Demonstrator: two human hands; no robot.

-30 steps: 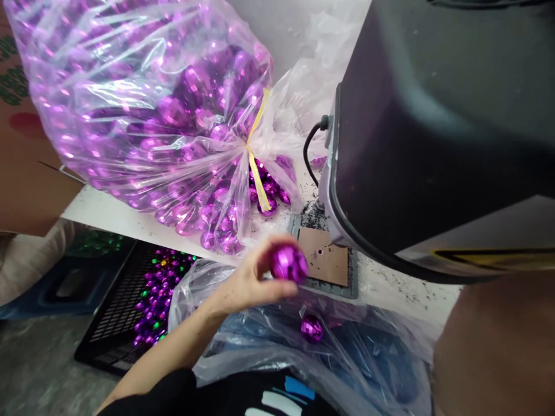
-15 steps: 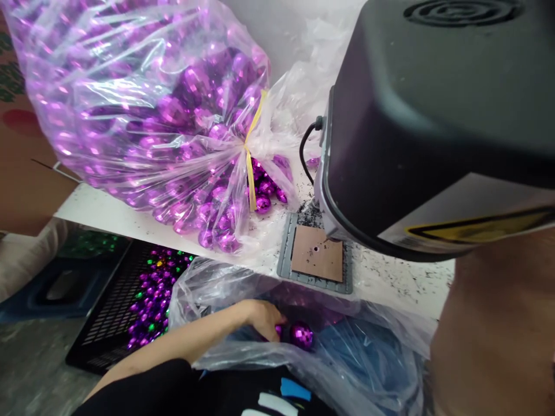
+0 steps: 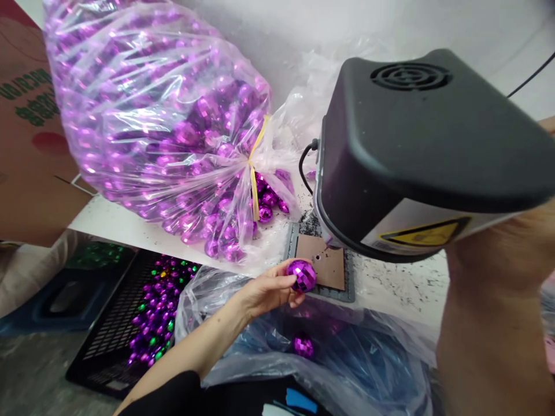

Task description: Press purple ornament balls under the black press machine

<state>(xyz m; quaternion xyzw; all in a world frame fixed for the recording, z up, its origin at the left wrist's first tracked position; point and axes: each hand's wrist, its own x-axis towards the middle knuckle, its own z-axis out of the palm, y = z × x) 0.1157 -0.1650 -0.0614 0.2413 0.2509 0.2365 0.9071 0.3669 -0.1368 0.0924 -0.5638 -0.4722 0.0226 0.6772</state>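
Between the thumb and fingers of my left hand [image 3: 273,289] is a shiny purple mirror-faceted ball [image 3: 302,276]. The ball is held just over the front left edge of a square brown plate [image 3: 332,271] with a small hole in it. That plate lies on a grey ribbed base [image 3: 291,242] beneath a black machine head [image 3: 416,144]. A second faceted ball [image 3: 303,345] rests in the clear plastic bag [image 3: 368,352] across my lap. My right forearm [image 3: 489,312] rises at the right; the machine head hides the fingers.
A big clear sack [image 3: 165,115] of purple balls, tied with yellow ribbon [image 3: 255,167], fills the left of the white table [image 3: 125,215]. Below stands a black crate [image 3: 99,323] with small purple and green pieces. A cardboard box [image 3: 34,156] is at far left. Dark shavings litter the table.
My left hand has come up out of the bag with a purple ball and moved to the plate's edge. The view has shifted, showing more of the machine head's top.
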